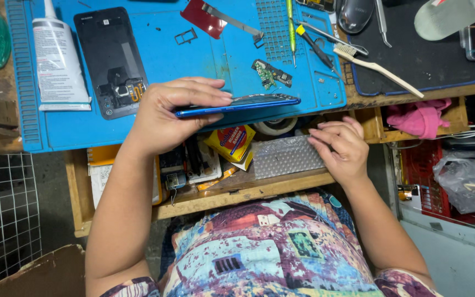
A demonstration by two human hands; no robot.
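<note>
Blue and glossy, the thin phone shell point(237, 104) sits edge-up in my left hand point(163, 118), thumb under it and fingers clamped along the top, just over the near edge of the blue rubber mat point(193, 60). My right hand point(339, 146) is apart from it, down in the open wooden drawer point(237, 190), fingers curled onto a crinkly sheet of bubble wrap point(284, 157); I cannot tell whether they grip it or just press on it. I judge I'm mid-repair, fetching something from the drawer while holding the shell. Lifting that soft wrap calls for a light pinch. Beyond my left hand lies a flat, matt, opened black phone point(111, 60); a small green circuit board point(270, 73) lies beyond the shell.
</note>
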